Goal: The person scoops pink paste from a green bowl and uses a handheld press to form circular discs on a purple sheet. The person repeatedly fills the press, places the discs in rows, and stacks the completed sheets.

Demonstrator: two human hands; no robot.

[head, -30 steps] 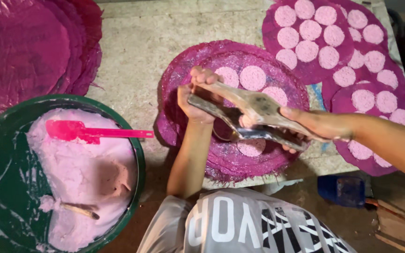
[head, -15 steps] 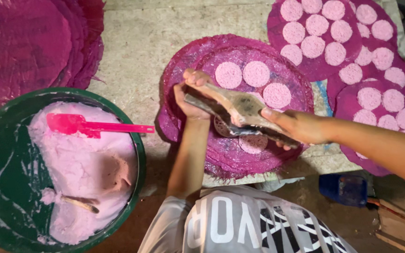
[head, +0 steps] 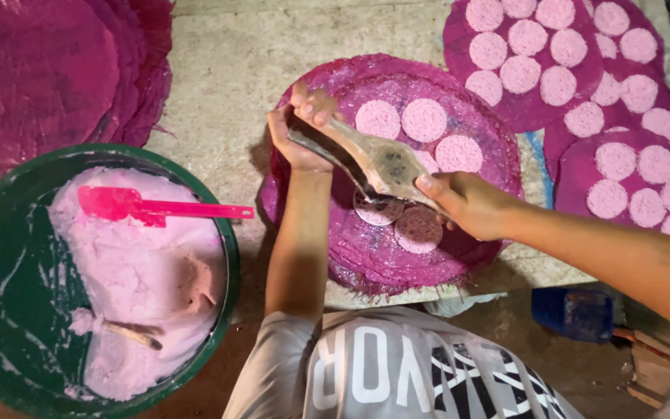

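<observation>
My left hand [head: 300, 132] grips the far end of a wooden hinged press [head: 378, 159], and my right hand [head: 471, 203] grips its near end. The press hangs tilted over a round magenta woven tray [head: 366, 260]. A round metal mould [head: 378, 209] shows under the press, just above the tray. Three pale pink dough discs [head: 424, 120] lie at the tray's far side. A darker disc [head: 419, 229] lies by my right hand.
A green basin [head: 230, 256] at the left holds pink dough [head: 133, 271], a pink spatula [head: 157, 208] and a stick. Bare magenta trays [head: 40, 70] are stacked top left. Trays full of discs [head: 537, 54] lie top right. A blue object [head: 575, 313] sits below the slab edge.
Both hands have carried the press a little to the left and toward the tray's near side, keeping their grip. The basin and the other trays have not moved.
</observation>
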